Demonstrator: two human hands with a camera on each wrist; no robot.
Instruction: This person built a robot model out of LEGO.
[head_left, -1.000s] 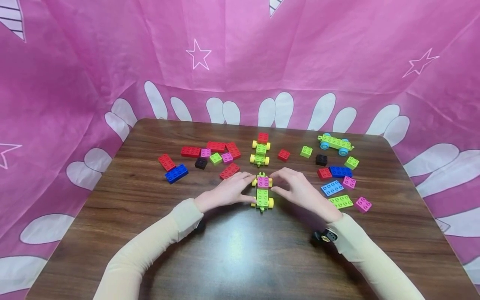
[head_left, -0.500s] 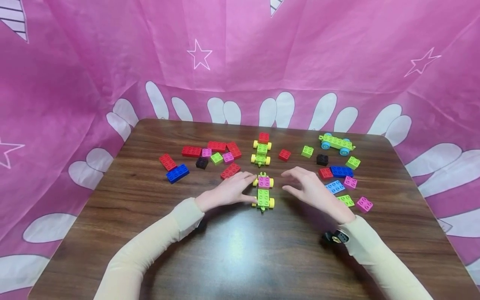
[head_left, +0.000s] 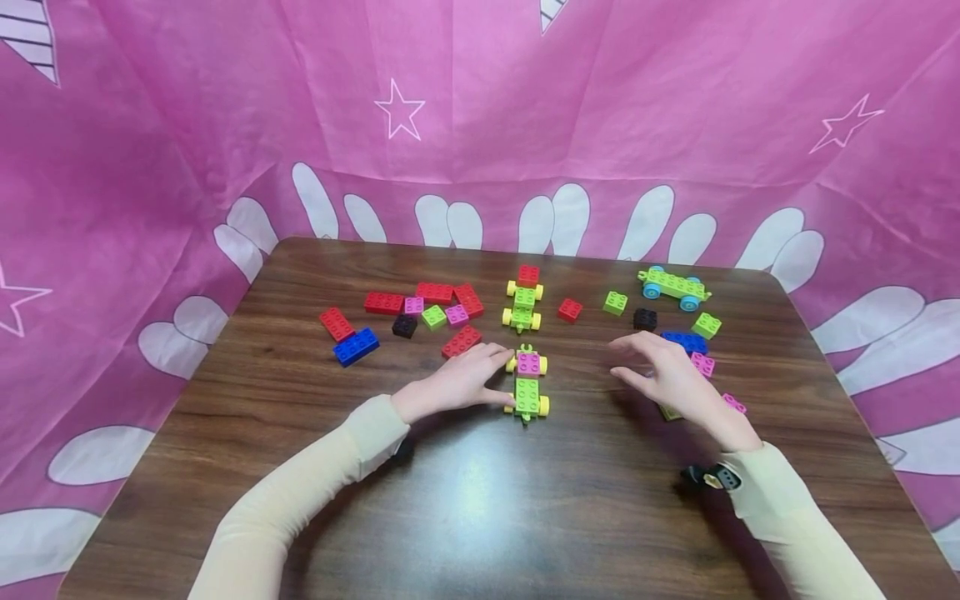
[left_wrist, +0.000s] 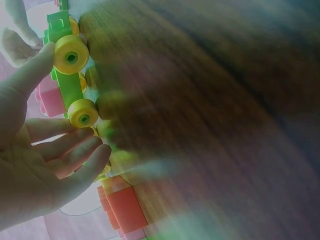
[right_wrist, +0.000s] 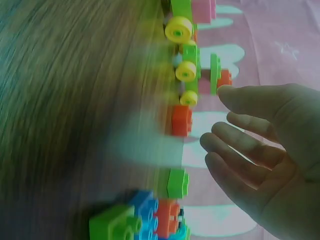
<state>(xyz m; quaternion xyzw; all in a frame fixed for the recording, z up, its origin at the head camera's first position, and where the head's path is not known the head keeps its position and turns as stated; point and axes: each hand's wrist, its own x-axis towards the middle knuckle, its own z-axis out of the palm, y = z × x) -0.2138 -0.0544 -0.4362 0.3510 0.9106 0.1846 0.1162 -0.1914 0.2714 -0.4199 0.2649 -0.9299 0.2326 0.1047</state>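
Your right hand has swung away, fingers spread and empty, over the loose bricks right of the green wheeled car, which your left hand merely touches with relaxed fingers, so a nudge could roll it.

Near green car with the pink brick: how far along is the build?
Done: near green car carries a pink brick at its far end. In hand: left hand touches its side; right hand hovers empty above the loose bricks to the right. Left: the car's near half shows bare studs.
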